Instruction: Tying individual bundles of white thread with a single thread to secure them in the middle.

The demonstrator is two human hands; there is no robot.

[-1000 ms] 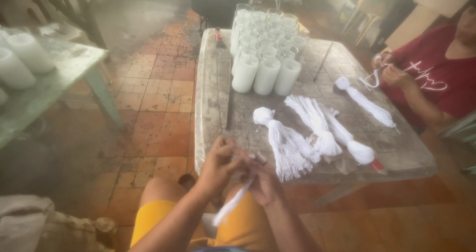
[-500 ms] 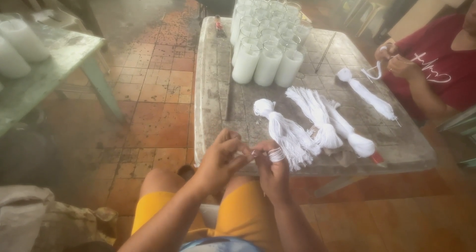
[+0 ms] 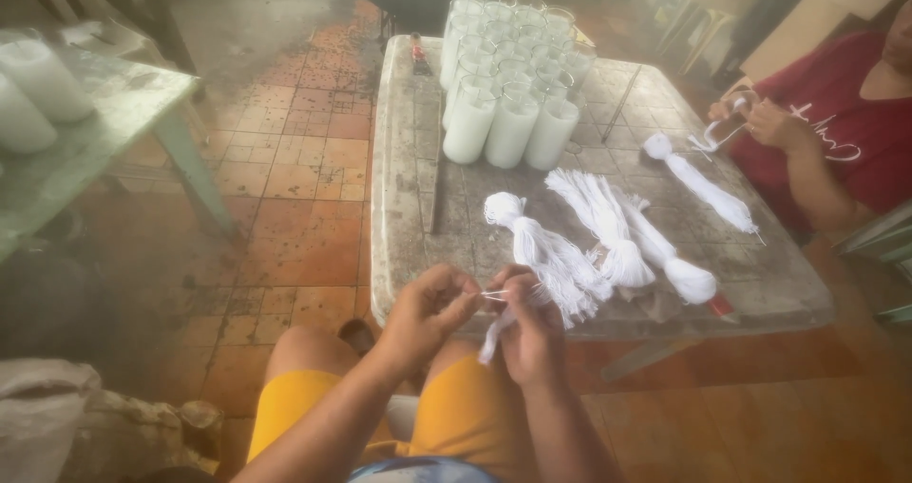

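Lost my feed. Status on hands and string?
Left hand and right hand both pinch a white string. White bundles beside them. Nothing in the way.

String bundles [image 3: 589, 241] lie on the table [image 3: 404, 160], before the candle glasses [image 3: 508, 84]

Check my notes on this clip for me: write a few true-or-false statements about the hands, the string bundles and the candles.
1. Both the left hand and the right hand pinch a white string. True.
2. The glass candles lie toppled over. False: they stand upright, clustered together.
3. The string bundles lie on the table. True.
4. The table is bright blue. False: it is grey and worn.
5. Another person's hands also handle white string. True.
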